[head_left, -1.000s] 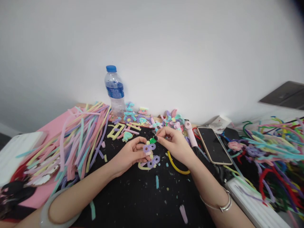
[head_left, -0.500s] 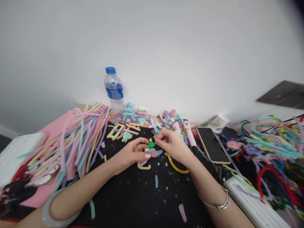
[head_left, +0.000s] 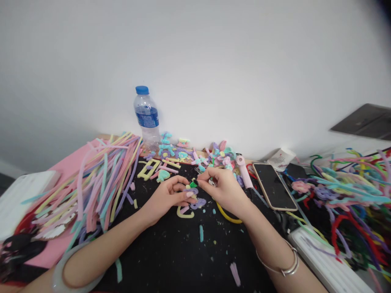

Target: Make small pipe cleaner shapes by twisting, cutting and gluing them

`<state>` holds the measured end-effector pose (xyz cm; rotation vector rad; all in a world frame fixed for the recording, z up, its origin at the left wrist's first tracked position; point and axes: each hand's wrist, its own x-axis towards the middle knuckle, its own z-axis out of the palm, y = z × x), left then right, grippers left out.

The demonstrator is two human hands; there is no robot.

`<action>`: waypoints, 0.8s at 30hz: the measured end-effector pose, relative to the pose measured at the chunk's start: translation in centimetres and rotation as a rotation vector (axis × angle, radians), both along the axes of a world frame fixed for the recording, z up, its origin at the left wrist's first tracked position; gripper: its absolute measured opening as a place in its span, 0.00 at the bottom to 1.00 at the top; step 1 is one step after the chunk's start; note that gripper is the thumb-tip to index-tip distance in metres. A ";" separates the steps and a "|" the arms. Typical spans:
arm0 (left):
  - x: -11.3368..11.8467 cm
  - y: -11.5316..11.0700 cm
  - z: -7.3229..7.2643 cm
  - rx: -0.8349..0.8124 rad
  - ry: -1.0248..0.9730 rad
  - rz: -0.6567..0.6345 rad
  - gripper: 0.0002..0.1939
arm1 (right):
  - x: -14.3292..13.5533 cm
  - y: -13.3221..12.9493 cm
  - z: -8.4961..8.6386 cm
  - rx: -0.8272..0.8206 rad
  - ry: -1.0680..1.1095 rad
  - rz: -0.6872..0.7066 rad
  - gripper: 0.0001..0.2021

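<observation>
My left hand point(head_left: 172, 194) is closed around a small purple pipe-cleaner flower point(head_left: 198, 203) with pale yellow bits, its thumb pressing from the near side. A bright green piece point(head_left: 193, 184) sticks up at the flower's far edge. Thumb and forefinger of my right hand point(head_left: 218, 183) are pinched just right of the green piece; what lies between them is too small or hidden to name. Just below the left fingers lies a pale yellow hooked pipe-cleaner piece point(head_left: 185, 215) on the black mat point(head_left: 171, 256). A yellow curved pipe cleaner point(head_left: 227, 214) lies under my right wrist.
Bundled pastel pipe cleaners point(head_left: 94, 179) lie at left. Behind the hands are finished pipe-cleaner shapes point(head_left: 165, 150), a water bottle point(head_left: 147, 118) and a pink tool point(head_left: 244, 173). At right sit a phone point(head_left: 273, 187), a white case point(head_left: 326, 258) and tangled pipe cleaners point(head_left: 354, 191). Cut scraps dot the mat.
The purple flower has turned in my left hand, so its loops hang lower and the green piece looks smaller. My right fingertips have shifted slightly away from it.
</observation>
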<state>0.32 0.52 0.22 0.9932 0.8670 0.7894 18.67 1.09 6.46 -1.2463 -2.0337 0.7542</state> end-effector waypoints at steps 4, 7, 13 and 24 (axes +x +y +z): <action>-0.1 0.0 -0.1 -0.002 -0.006 0.012 0.15 | -0.2 -0.2 0.2 0.005 -0.001 0.007 0.07; -0.1 0.0 -0.2 -0.006 -0.003 0.015 0.15 | -0.3 -0.3 0.1 0.017 -0.009 0.006 0.07; 0.0 0.0 0.0 -0.011 -0.015 0.005 0.13 | -0.3 -0.1 -0.1 -0.012 0.014 0.005 0.05; -0.2 0.5 -0.2 -0.023 -0.195 0.206 0.14 | -0.3 0.3 -1.7 -0.278 0.065 0.002 0.14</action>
